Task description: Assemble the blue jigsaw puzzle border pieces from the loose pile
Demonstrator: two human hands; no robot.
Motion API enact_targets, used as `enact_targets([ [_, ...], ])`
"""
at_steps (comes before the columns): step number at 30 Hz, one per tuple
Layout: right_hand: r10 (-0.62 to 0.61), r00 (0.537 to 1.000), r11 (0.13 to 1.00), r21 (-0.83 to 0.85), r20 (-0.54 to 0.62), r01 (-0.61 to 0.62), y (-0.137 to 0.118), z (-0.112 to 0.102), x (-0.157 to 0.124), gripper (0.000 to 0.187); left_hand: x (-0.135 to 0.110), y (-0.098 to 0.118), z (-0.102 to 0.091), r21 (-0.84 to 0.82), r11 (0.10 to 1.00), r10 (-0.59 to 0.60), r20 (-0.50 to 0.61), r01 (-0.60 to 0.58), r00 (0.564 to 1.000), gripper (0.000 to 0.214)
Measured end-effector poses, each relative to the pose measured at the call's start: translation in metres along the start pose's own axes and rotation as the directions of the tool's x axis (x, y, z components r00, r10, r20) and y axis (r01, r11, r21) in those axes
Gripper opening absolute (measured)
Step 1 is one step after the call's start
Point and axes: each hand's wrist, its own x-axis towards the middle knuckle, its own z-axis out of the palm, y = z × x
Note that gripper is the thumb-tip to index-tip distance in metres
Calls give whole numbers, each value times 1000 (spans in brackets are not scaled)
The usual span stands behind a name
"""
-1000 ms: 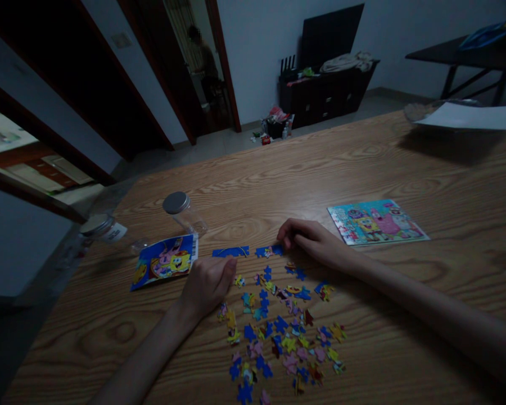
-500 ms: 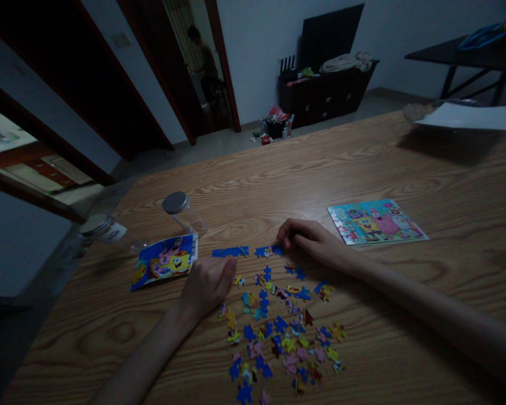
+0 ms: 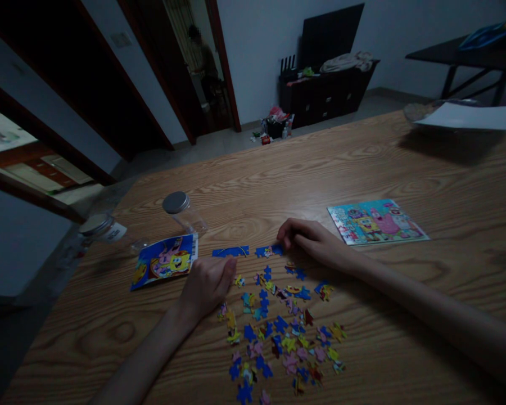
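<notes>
Several loose jigsaw pieces [image 3: 280,332] lie scattered on the wooden table [image 3: 303,169] in front of me. My left hand [image 3: 206,284] rests curled on the table beside a joined blue strip of pieces [image 3: 230,251]. My right hand [image 3: 310,239] has its fingers bent, with the fingertips pressing a short blue joined piece [image 3: 269,251]. A cartoon picture card [image 3: 164,260] lies left of my left hand. A finished cartoon puzzle [image 3: 375,221] lies to the right of my right hand.
Two clear jars with metal lids lie on their sides at the left, one [image 3: 183,212] near the card and one [image 3: 103,229] by the table edge. A white sheet [image 3: 472,117] lies at the far right. A person stands in the doorway [image 3: 202,56] beyond.
</notes>
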Motion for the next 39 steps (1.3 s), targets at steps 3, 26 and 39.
enact_targets([
  [3,-4,1000,1000,-2,2,4,0,0,0,31,0,0,0,1,1000,1,2,-1,1000,58],
  [26,3,1000,1000,-9,4,-3,-1,0,0,31,0,0,0,6,1000,3,5,-3,1000,57],
  [39,-4,1000,1000,-10,4,4,-2,0,0,29,0,0,0,8,1000,18,-6,-18,1000,58],
])
